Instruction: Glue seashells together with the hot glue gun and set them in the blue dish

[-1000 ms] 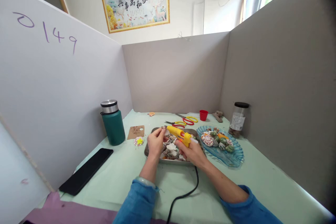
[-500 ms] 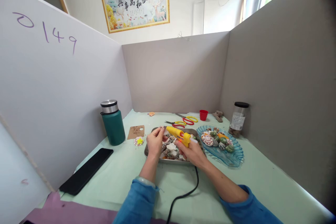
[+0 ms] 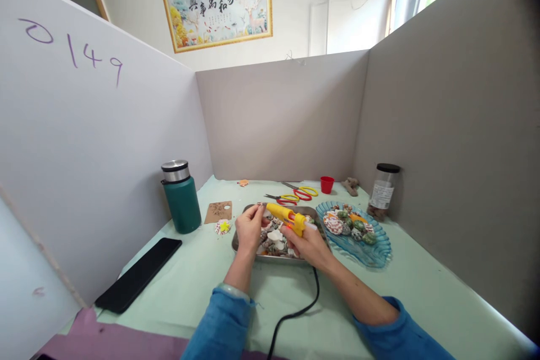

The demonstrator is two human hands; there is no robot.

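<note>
Pale green tabletop (image 3: 189,281), panels (image 3: 282,124) on three sides. My right hand (image 3: 306,243) is wrapped around the yellow glue gun (image 3: 283,212), above the metal tray (image 3: 282,260) of shells (image 3: 276,236). My left hand (image 3: 248,228) pinches a small piece (image 3: 260,204), identity unclear, near the gun's front end. Blue plate (image 3: 367,259) right of tray.

Between black phone (image 3: 139,275) and tray (image 3: 278,260) the tabletop (image 3: 185,275) lies open; the blue plate (image 3: 367,254) crowds the tray's right.

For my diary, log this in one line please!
left hand: pinching unclear small piece; right hand: holding glue gun; tray beneath: shells
</note>
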